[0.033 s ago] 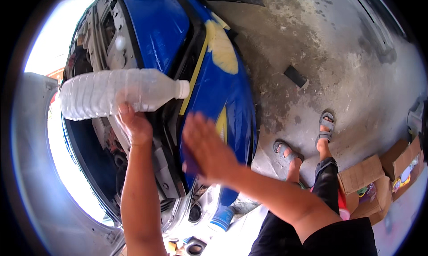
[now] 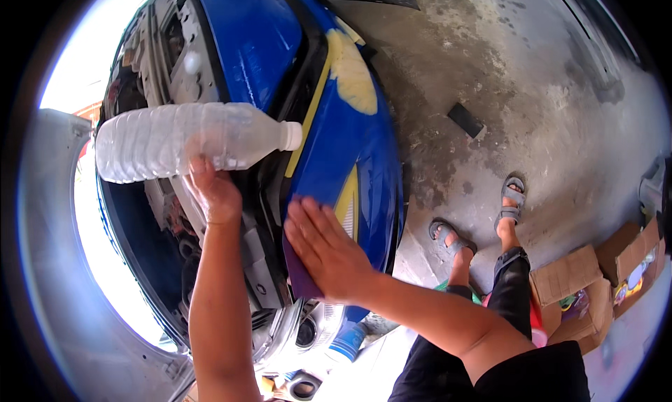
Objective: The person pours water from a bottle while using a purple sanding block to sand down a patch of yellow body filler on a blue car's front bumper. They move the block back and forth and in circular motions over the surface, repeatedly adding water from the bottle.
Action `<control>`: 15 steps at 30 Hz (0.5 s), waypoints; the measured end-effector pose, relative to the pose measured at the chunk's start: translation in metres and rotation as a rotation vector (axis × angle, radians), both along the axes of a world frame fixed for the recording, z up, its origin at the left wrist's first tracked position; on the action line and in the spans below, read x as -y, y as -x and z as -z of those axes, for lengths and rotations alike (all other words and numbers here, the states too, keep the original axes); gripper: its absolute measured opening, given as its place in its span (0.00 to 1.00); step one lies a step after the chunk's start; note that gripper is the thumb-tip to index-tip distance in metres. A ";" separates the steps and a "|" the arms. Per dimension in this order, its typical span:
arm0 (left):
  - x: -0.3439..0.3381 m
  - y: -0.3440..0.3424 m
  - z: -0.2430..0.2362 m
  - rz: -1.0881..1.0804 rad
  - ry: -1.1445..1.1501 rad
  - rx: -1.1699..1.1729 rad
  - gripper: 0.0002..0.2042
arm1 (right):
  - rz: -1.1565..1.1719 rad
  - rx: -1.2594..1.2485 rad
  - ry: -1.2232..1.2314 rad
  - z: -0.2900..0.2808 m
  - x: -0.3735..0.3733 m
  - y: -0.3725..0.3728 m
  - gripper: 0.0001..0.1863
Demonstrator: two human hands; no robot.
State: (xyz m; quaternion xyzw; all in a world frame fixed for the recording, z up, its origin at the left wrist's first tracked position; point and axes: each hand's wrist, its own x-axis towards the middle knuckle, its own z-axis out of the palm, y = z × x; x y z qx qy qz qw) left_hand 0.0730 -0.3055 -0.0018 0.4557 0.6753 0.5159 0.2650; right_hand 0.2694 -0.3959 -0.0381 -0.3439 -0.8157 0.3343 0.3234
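Observation:
My left hand (image 2: 215, 195) is wrapped round the underside of a clear ribbed plastic bottle (image 2: 157, 141) with a white cap, held sideways above the car's open front. The bottle hides part of the fingers. My right hand (image 2: 325, 251) lies with long, flat fingers over a purple sheet that looks like sandpaper (image 2: 301, 276), pressing it to the blue bumper (image 2: 318, 181). Part of the sheet sticks out beside the palm, and the rest is hidden. Yellowish filler patches (image 2: 352, 76) mark the bumper farther off, and another pale yellow patch (image 2: 347, 195) is beside my right fingertips.
The engine bay (image 2: 150, 206) is exposed at left, beside a raised grey panel (image 2: 59, 213). A dark rectangular piece (image 2: 465, 120) lies on the concrete floor. Open cardboard boxes (image 2: 570, 276) stand at lower right. A blue tub (image 2: 346, 342) is below the headlight. My sandalled feet (image 2: 453, 239) are nearby.
My right hand has moved down and slightly right along the bumper, with the purple sheet moving under it. The bottle in my left hand has risen slightly.

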 end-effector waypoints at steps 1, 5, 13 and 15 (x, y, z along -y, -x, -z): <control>-0.002 -0.008 -0.001 0.023 -0.005 0.071 0.28 | -0.081 0.148 0.056 0.009 -0.005 -0.001 0.53; -0.004 0.002 0.013 0.061 -0.025 -0.025 0.29 | 0.139 0.055 0.165 0.062 -0.065 -0.010 0.45; -0.008 -0.002 -0.001 0.225 -0.022 -0.199 0.30 | -0.099 -0.073 -0.123 0.036 -0.061 -0.027 0.37; -0.010 -0.012 -0.005 0.221 -0.045 -0.168 0.29 | -0.141 -0.282 -0.116 0.039 -0.068 -0.025 0.34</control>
